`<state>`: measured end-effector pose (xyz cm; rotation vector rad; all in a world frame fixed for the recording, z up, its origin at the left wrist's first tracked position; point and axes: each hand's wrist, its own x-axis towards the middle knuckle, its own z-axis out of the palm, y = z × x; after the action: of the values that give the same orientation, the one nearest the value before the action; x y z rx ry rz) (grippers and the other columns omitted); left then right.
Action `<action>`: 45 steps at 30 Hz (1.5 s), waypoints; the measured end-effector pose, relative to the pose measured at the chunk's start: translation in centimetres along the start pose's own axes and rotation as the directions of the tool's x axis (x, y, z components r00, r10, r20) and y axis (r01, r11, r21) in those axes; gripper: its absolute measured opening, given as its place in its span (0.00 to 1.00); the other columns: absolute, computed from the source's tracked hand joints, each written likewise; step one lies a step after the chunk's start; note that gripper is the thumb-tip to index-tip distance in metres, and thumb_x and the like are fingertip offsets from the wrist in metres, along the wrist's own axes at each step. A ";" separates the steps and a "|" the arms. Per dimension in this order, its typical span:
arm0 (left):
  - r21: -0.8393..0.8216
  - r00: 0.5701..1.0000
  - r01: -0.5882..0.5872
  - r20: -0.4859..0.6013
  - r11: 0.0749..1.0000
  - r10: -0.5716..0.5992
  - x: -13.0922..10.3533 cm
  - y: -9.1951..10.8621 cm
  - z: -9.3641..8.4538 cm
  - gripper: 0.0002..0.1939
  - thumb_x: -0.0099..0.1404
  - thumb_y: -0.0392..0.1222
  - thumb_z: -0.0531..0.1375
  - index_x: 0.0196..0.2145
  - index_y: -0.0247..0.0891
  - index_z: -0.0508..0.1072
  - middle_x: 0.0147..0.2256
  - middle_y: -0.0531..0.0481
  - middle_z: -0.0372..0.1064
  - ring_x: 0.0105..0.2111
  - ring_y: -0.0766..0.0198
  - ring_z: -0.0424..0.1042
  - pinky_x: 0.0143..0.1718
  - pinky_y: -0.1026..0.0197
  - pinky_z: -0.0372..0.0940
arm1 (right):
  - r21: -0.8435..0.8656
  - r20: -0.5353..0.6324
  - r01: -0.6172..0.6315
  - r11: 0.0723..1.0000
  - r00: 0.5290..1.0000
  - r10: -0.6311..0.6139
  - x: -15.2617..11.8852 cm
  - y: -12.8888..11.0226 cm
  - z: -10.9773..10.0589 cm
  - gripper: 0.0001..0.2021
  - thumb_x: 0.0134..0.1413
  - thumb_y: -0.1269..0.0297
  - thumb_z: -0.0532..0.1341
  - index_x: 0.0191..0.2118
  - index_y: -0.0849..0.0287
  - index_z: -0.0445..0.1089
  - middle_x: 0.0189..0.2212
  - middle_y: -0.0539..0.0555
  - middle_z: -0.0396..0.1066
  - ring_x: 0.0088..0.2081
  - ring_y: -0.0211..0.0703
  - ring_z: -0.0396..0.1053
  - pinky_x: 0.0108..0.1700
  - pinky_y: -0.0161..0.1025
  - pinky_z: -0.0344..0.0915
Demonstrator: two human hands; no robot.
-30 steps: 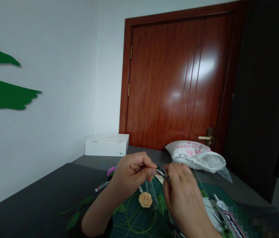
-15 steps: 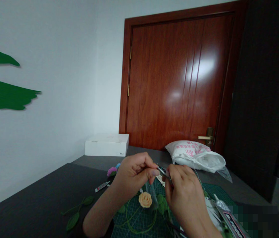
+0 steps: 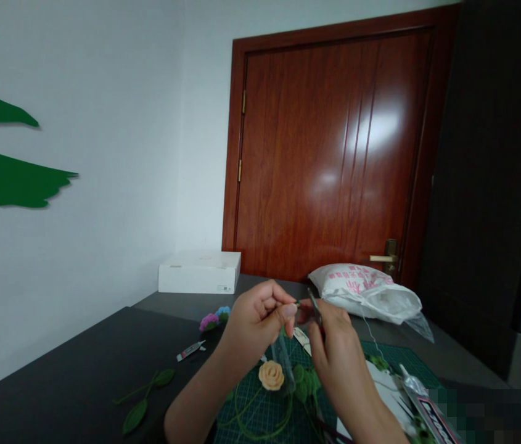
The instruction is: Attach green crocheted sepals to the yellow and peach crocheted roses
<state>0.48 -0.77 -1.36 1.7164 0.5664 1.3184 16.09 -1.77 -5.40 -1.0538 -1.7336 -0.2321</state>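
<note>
Through the head camera I have both bare hands raised over the desk (image 3: 79, 370), close together but apart. I have the left hand (image 3: 260, 317) pinching, its thumb and index finger together on a small dark green piece (image 3: 298, 303), of which only the tip shows beyond the fingers. On my other side, the right hand (image 3: 340, 342) has its fingers closed around a slim metal tool (image 3: 314, 302); it points up and away, just beside the green tip, and I cannot tell exactly what kind it is.

Below the hands I see a cream-yellow rose (image 3: 271, 375) above a looped green stem (image 3: 260, 435) on the green cutting mat (image 3: 247, 401). A clear plastic strip (image 3: 281, 354) lies just beside the rose, with green leaves (image 3: 303, 383) to its right. Left of the mat, I make out a leafy sprig (image 3: 136, 415), a small tube (image 3: 189, 351), and a purple flower (image 3: 208, 321) next to a blue one. A white box (image 3: 199, 274) and a printed white bag (image 3: 357, 287) rest farther back; a larger tube (image 3: 433, 416) lies at right.
</note>
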 end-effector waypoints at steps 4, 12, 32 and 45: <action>-0.082 0.998 0.056 0.006 0.995 -0.056 0.0 0.0 0.0 0.09 0.64 0.44 0.60 0.35 0.36 0.66 0.20 0.57 0.68 0.13 0.77 0.52 0.15 0.71 0.45 | 0.269 0.102 -0.175 0.947 0.983 0.153 0.4 0.7 0.0 0.13 0.58 0.72 0.48 0.40 0.60 0.70 0.32 0.55 0.77 0.36 0.46 0.74 0.42 0.40 0.64; -0.210 0.982 0.181 0.097 0.961 -0.164 -0.1 0.3 0.0 0.11 0.63 0.44 0.61 0.35 0.36 0.64 0.20 0.57 0.66 0.13 0.77 0.51 0.14 0.72 0.43 | 0.509 0.130 -0.311 0.803 0.949 0.285 0.7 0.0 -0.3 0.11 0.58 0.60 0.56 0.38 0.60 0.72 0.29 0.54 0.75 0.31 0.45 0.72 0.35 0.38 0.67; 0.354 0.991 0.054 0.098 0.934 -0.094 2.2 -4.1 -1.4 0.08 0.62 0.42 0.58 0.27 0.35 0.70 0.15 0.58 0.61 0.16 0.70 0.59 0.22 0.66 0.55 | 0.005 0.399 -0.453 0.892 0.819 0.413 0.8 4.9 1.8 0.21 0.70 0.58 0.39 0.44 0.62 0.66 0.35 0.56 0.74 0.35 0.41 0.72 0.36 0.36 0.67; 0.004 0.925 0.365 0.114 0.931 -0.363 2.6 -6.7 -3.2 0.10 0.56 0.44 0.64 0.29 0.33 0.72 0.22 0.52 0.69 0.17 0.71 0.61 0.20 0.66 0.55 | -0.568 0.725 -0.240 0.787 0.307 0.616 -5.3 9.8 6.7 0.16 0.63 0.60 0.61 0.54 0.59 0.67 0.52 0.58 0.68 0.48 0.48 0.71 0.48 0.49 0.71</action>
<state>-0.61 5.83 -5.43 1.5669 0.7641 0.9531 19.16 5.18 -15.92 -2.1890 -2.2471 0.5247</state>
